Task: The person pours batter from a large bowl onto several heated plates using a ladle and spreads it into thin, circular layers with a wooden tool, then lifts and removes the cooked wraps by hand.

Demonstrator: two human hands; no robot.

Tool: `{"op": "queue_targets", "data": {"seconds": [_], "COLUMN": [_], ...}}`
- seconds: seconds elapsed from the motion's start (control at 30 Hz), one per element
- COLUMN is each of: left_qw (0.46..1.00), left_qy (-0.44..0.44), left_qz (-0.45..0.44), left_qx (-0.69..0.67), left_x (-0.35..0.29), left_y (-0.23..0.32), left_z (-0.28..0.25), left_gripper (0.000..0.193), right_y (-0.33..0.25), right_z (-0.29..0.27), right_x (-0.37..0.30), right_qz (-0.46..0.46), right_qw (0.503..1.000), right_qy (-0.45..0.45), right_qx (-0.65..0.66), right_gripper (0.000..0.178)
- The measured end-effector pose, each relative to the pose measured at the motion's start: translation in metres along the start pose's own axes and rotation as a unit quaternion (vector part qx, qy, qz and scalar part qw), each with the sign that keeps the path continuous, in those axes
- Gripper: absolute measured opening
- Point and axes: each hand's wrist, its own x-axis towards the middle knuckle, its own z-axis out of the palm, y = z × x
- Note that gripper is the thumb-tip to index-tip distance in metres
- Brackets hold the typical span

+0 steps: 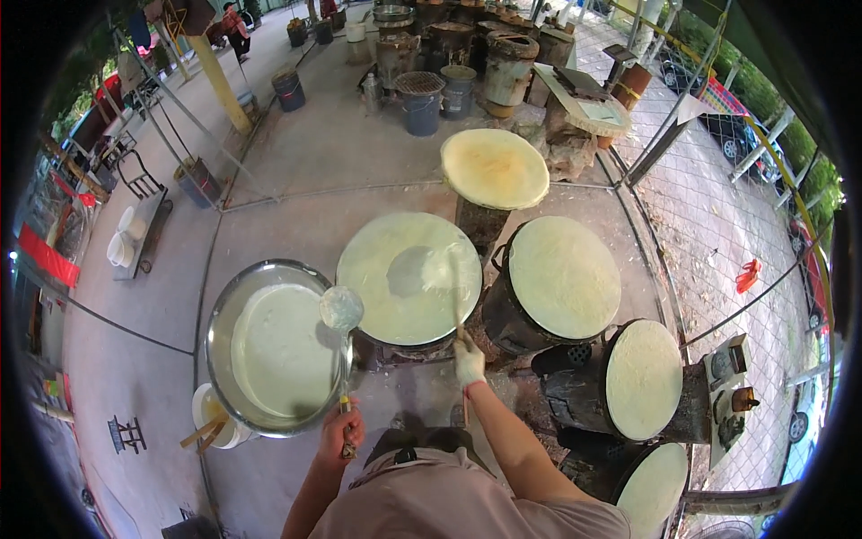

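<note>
My left hand [340,431] is closed on the handle of a metal ladle [341,310]. The ladle's bowl, coated with white batter, hangs between a wide steel basin [216,337] and a round griddle [382,323]. White batter [285,352] lies in the basin. In a white glove, my right hand [469,361] grips a long wooden stick [458,305] reaching over the griddle. Its far end is pale and blurred in a patch of whitish batter [442,269]. A pale layer covers the griddle around a greyish, wet-looking area.
More pale-topped round griddles stand ahead and to my right: one [496,169], another [566,277], a third [644,380]. A white bucket [235,433] with wooden sticks sits beside the basin. Dark buckets [421,112] and drum stoves [510,72] stand farther off. Wire fencing [718,180] runs along the right.
</note>
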Motion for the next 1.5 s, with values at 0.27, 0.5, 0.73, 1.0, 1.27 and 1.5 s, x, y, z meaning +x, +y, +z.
{"op": "queue_targets", "data": {"seconds": [0.27,0.5,0.73,1.0,1.27,1.5], "left_qw": [1.000,0.999,0.996,0.991,0.986,0.985], "left_qy": [0.021,0.037,0.068,0.109,0.136,0.172], "left_qz": [-0.002,-0.012,-0.004,-0.007,-0.011,-0.014], "left_qx": [-0.006,-0.032,-0.049,-0.073,-0.096,0.009], "left_x": [0.005,0.020,0.025,0.024,0.018,0.019], "left_y": [0.005,-0.007,-0.024,-0.048,-0.081,-0.080], "left_z": [0.016,0.030,0.063,0.073,0.069,0.056], "left_gripper": [0.024,0.024,0.023,0.023,0.024,0.017], "right_y": [-0.029,-0.106,-0.103,-0.062,-0.082,-0.105], "right_z": [0.007,0.006,0.012,-0.011,-0.017,-0.022], "right_x": [0.038,0.068,0.083,0.132,0.164,0.158], "right_qz": [-0.006,-0.042,-0.065,-0.074,-0.075,-0.024], "right_qw": [0.991,0.946,0.865,0.899,0.871,0.907], "right_qy": [-0.007,-0.077,-0.173,-0.252,-0.318,-0.373], "right_qx": [-0.131,-0.313,-0.467,-0.350,-0.367,-0.193], "right_gripper": [0.041,0.041,0.042,0.039,0.039,0.040]}}
